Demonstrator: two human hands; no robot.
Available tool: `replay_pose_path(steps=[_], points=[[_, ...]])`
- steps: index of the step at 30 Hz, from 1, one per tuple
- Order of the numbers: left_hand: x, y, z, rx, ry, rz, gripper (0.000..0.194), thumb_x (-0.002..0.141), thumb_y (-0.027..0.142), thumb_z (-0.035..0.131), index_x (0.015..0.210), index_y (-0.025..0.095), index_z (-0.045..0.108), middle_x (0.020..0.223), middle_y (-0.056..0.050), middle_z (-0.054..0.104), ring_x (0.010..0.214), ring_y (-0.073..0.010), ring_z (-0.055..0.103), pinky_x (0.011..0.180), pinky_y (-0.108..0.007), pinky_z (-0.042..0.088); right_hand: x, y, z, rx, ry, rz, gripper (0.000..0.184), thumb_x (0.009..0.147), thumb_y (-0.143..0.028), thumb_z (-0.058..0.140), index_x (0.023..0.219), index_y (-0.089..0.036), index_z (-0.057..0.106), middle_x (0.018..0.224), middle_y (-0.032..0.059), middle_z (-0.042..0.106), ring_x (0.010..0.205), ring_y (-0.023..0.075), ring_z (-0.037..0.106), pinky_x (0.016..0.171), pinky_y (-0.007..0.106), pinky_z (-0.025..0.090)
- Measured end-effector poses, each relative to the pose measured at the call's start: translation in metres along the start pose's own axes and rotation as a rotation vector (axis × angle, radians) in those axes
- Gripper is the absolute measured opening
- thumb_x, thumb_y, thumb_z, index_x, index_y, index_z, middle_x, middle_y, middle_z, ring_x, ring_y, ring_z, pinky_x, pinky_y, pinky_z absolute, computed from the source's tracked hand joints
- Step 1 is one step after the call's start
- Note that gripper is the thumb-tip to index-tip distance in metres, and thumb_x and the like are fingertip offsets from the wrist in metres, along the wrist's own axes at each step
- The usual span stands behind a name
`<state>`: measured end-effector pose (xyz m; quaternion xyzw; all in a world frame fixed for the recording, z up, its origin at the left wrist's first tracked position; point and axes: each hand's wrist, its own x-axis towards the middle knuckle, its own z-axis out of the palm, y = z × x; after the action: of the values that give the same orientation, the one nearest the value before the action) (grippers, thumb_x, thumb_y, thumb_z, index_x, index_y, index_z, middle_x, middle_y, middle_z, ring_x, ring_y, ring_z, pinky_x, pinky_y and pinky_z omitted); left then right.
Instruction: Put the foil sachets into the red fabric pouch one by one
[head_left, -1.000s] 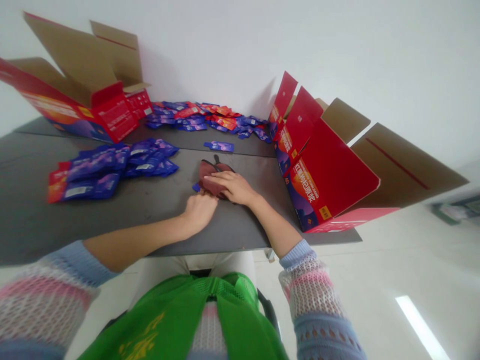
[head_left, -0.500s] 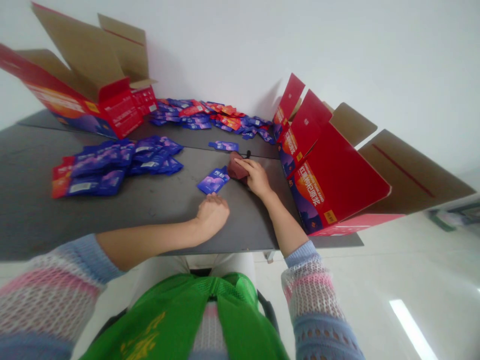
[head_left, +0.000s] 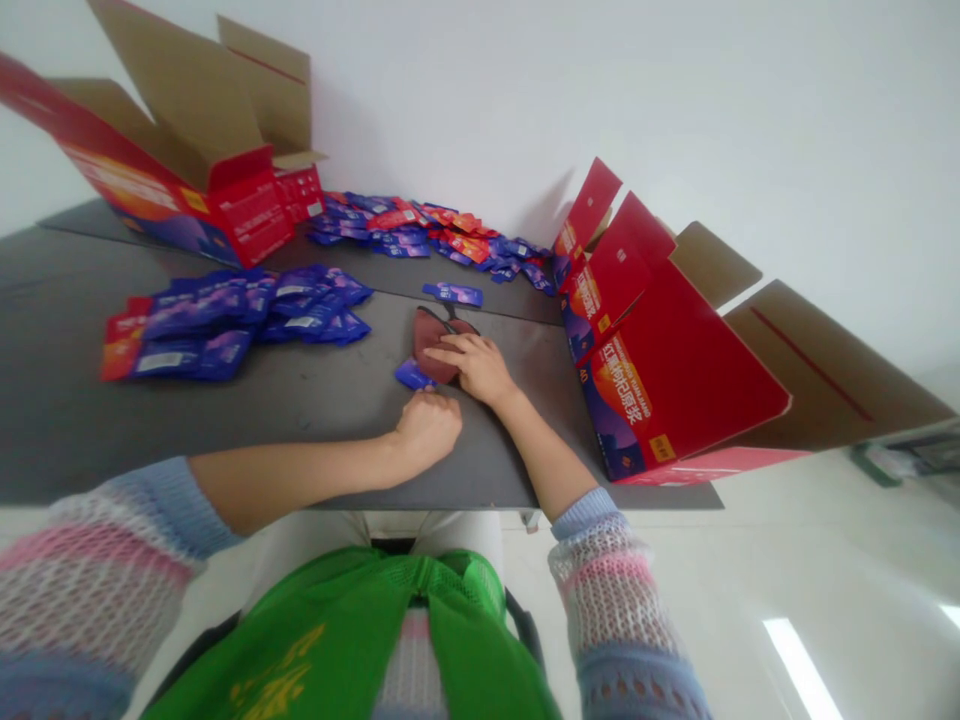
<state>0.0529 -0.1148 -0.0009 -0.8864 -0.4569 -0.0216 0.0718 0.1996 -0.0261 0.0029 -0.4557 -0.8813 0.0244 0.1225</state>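
Note:
My left hand (head_left: 426, 430) is closed at the near edge of a blue sachet (head_left: 414, 374), its fingertips on the corner. The sachet lies on the grey table, mostly covered by a reddish-brown cloth (head_left: 433, 335) with thin black cords. On top of this cloth rests my right hand (head_left: 480, 368), fingers stretched across it and keeping hold of its near side. The grip under the palm is hidden. Just beyond the cloth lies a single blue sachet (head_left: 453, 293).
Piled blue sachets (head_left: 247, 315), with red ones at the end, lie on the left. A long heap of blue and red sachets (head_left: 420, 228) runs along the wall. Open red cartons stand at left (head_left: 247, 215) and right (head_left: 637, 320) of the grey table (head_left: 315, 400).
My right hand has moved the cloth left, over the blue sachet, and its fingers have spread out. My left hand has stayed at the sachet's near corner. The view has shifted slightly.

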Motion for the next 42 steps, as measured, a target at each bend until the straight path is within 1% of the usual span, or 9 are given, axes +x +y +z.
replay_pose_path(steps=[2,4,9,12,16,23,29,35,42], points=[[0.000,-0.001,0.002,0.019,0.018,0.020,0.030,0.089,0.003,0.042,0.093,-0.004,0.071,0.088,-0.031,0.071,0.084,-0.0357,0.072,0.073,-0.043,0.051,-0.002,0.009,0.000,0.015,0.060,0.126,0.062,0.090,-0.007,0.042,0.140,-0.038,0.059,0.152,-0.0003,0.052,0.142,0.0288,0.037,0.117,0.068,0.022],[0.000,-0.002,0.001,0.024,0.014,0.043,0.032,0.091,0.004,0.041,0.093,-0.004,0.072,0.089,-0.031,0.071,0.084,-0.0362,0.072,0.072,-0.044,0.051,-0.004,0.016,0.002,0.112,0.165,0.206,0.062,0.088,-0.005,0.039,0.139,-0.034,0.060,0.151,0.0020,0.053,0.141,0.0285,0.040,0.117,0.067,0.023],[0.000,-0.004,-0.004,-0.012,0.005,0.064,0.029,0.087,0.003,0.044,0.090,-0.003,0.072,0.085,-0.029,0.071,0.080,-0.0354,0.072,0.068,-0.043,0.050,-0.008,0.020,0.006,0.465,0.337,-0.076,0.055,0.094,-0.012,0.035,0.145,-0.020,0.054,0.146,0.0065,0.057,0.135,0.0203,0.050,0.116,0.040,0.037],[0.000,-0.003,-0.005,-0.031,0.001,0.045,0.027,0.087,0.004,0.046,0.091,-0.003,0.072,0.083,-0.028,0.071,0.080,-0.0353,0.072,0.067,-0.041,0.050,-0.011,0.009,0.006,0.400,0.197,-0.202,0.055,0.093,-0.011,0.040,0.143,-0.024,0.057,0.150,0.0029,0.055,0.138,0.0195,0.047,0.116,0.038,0.037],[0.001,-0.003,-0.002,-0.037,-0.015,0.025,0.027,0.088,0.005,0.044,0.092,-0.002,0.071,0.080,-0.027,0.071,0.078,-0.0349,0.072,0.067,-0.041,0.050,-0.009,-0.004,0.006,0.147,-0.005,-0.108,0.064,0.086,-0.004,0.047,0.139,-0.037,0.061,0.150,-0.0040,0.054,0.138,0.0209,0.043,0.115,0.044,0.035],[0.001,-0.002,0.003,0.006,0.022,0.040,0.027,0.088,0.005,0.045,0.092,-0.002,0.071,0.085,-0.030,0.071,0.084,-0.0355,0.072,0.073,-0.043,0.050,-0.005,0.024,0.009,0.097,0.119,0.172,0.058,0.089,-0.005,0.046,0.133,-0.036,0.066,0.146,-0.0004,0.058,0.140,0.0222,0.043,0.114,0.046,0.037],[0.002,-0.001,-0.001,0.009,0.014,0.015,0.029,0.088,0.004,0.044,0.092,-0.002,0.072,0.088,-0.031,0.072,0.082,-0.0350,0.073,0.070,-0.041,0.052,-0.012,0.029,0.007,0.387,0.332,-0.055,0.054,0.088,-0.007,0.046,0.134,-0.026,0.066,0.142,0.0060,0.061,0.134,0.0203,0.052,0.113,0.041,0.041],[0.002,-0.002,-0.004,-0.075,-0.056,0.015,0.028,0.086,0.003,0.046,0.095,-0.001,0.072,0.081,-0.026,0.072,0.079,-0.0342,0.073,0.068,-0.041,0.051,-0.012,-0.004,0.011,0.327,0.104,-0.244,0.056,0.083,-0.005,0.053,0.128,-0.033,0.070,0.137,0.0017,0.065,0.130,0.0186,0.056,0.112,0.039,0.041],[0.001,0.000,-0.002,0.006,-0.018,0.005,0.026,0.087,0.004,0.046,0.093,-0.002,0.071,0.088,-0.031,0.071,0.084,-0.0349,0.073,0.074,-0.042,0.051,-0.003,0.012,0.009,0.094,0.079,0.086,0.056,0.086,-0.005,0.051,0.134,-0.031,0.067,0.138,0.0028,0.066,0.130,0.0208,0.054,0.112,0.039,0.040]])
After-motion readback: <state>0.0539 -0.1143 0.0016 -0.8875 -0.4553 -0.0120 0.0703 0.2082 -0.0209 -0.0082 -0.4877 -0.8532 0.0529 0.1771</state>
